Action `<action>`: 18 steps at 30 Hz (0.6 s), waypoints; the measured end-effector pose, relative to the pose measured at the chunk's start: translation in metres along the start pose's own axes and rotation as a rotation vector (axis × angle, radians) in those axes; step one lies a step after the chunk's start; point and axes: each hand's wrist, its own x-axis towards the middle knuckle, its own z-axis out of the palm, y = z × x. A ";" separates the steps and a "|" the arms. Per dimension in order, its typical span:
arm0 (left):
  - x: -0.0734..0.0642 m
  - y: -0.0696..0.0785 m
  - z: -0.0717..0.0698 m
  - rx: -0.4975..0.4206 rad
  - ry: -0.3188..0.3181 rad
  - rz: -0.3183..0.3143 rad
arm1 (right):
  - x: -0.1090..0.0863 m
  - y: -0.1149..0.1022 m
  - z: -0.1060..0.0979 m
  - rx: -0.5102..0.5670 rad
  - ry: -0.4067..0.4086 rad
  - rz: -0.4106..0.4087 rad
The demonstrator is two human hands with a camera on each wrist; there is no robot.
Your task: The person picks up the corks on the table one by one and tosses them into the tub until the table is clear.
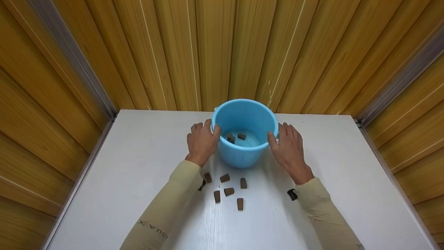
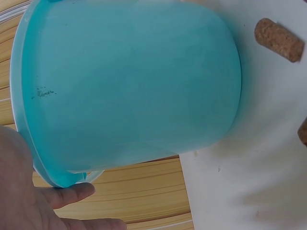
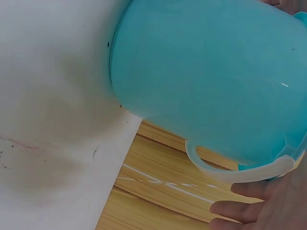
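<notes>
A light blue bucket (image 1: 239,156) stands upright near the back of the white table, with a few corks (image 1: 242,136) on its floor. My left hand (image 1: 203,140) grips its rim on the left, thumb over the edge and fingers outside. On the opposite side my right hand (image 1: 288,147) holds the rim in the same way. The right wrist view shows the bucket's white handle (image 3: 240,172) hanging beside the right fingers. Several brown tapered corks (image 1: 229,191) lie scattered in front of the bucket; one cork (image 2: 279,40) appears close in the left wrist view.
The white table (image 1: 149,146) ends at a wood-patterned panel wall (image 1: 215,55) just behind the bucket. Similar panels with grey metal posts (image 1: 79,59) enclose the left and right sides.
</notes>
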 end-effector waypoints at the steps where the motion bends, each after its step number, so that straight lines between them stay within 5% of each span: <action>1: 0.000 0.000 0.000 -0.001 -0.002 -0.002 | 0.000 0.000 0.000 0.001 -0.012 0.012; 18: 0.002 0.000 0.000 -0.061 -0.027 -0.042 | 0.003 -0.007 -0.003 -0.053 -0.124 0.096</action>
